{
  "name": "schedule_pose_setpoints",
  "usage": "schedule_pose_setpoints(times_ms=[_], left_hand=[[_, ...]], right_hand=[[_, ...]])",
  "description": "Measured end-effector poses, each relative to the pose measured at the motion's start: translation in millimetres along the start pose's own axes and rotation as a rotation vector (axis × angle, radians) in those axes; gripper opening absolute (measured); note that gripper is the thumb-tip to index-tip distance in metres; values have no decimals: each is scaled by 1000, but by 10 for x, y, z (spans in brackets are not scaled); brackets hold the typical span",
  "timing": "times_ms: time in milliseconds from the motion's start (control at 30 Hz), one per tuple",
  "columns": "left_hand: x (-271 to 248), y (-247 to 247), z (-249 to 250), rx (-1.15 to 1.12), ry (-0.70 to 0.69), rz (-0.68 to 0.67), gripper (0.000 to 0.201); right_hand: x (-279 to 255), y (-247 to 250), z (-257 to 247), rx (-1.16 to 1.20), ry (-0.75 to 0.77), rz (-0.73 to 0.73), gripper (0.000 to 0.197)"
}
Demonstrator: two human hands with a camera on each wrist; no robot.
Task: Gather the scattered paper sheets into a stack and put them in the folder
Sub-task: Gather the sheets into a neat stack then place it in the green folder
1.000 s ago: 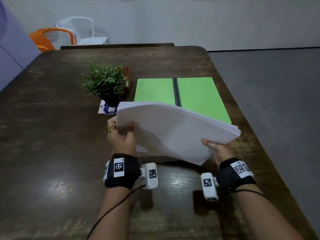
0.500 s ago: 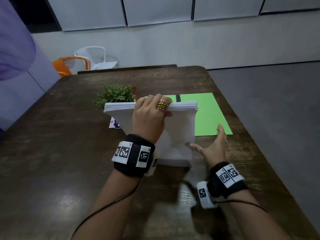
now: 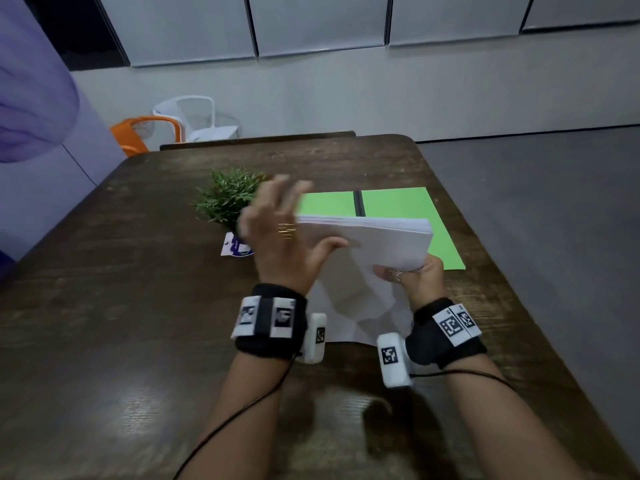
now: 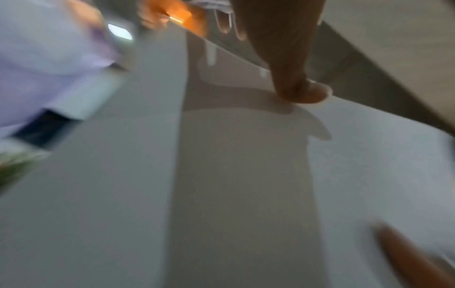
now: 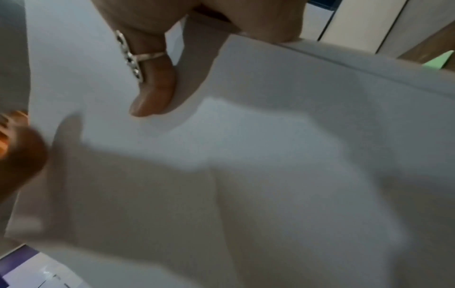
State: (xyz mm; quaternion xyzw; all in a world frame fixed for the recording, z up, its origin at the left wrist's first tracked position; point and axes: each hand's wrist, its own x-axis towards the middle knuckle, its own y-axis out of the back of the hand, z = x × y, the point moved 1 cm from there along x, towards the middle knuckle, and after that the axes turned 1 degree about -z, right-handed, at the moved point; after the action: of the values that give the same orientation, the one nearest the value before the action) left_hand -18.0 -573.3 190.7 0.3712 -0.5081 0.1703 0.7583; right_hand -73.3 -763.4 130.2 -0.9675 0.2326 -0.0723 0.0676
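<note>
On the table (image 3: 104, 323) the green folder (image 3: 398, 202) lies open at the far right, and my paper stack (image 3: 367, 244) stands on edge just near of it, its lower sheets bowing against the wood. My right hand (image 3: 420, 278) pinches the stack's right edge, thumb on the near face; my left hand (image 3: 280, 237) is spread wide, fingers blurred, only its thumb touching the near face. I judge the stack light but limp and slippery between sheets, best gripped firmly at both side edges to prevent fanning.
</note>
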Motion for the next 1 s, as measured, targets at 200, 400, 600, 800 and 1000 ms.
schedule_pose_setpoints(times_ms=[200,400,600,800,1000], left_hand=[[-349,-165,-331,-785,772,-257,80],[-369,-267,-101,-600,834,47,57],[-445,-265,117,-524,767,73,52],[-630,-460,266,-448,550,-89,44],[-684,-516,1,-734,803,-52,62]], right_hand=[[32,105,13,-22,-31,11,28],[65,28,-47,-45,31,51,28],[106,39,24,-51,46,123,37],[50,5,113,-94,49,103,52],[141,107,24,-28,31,101,57]])
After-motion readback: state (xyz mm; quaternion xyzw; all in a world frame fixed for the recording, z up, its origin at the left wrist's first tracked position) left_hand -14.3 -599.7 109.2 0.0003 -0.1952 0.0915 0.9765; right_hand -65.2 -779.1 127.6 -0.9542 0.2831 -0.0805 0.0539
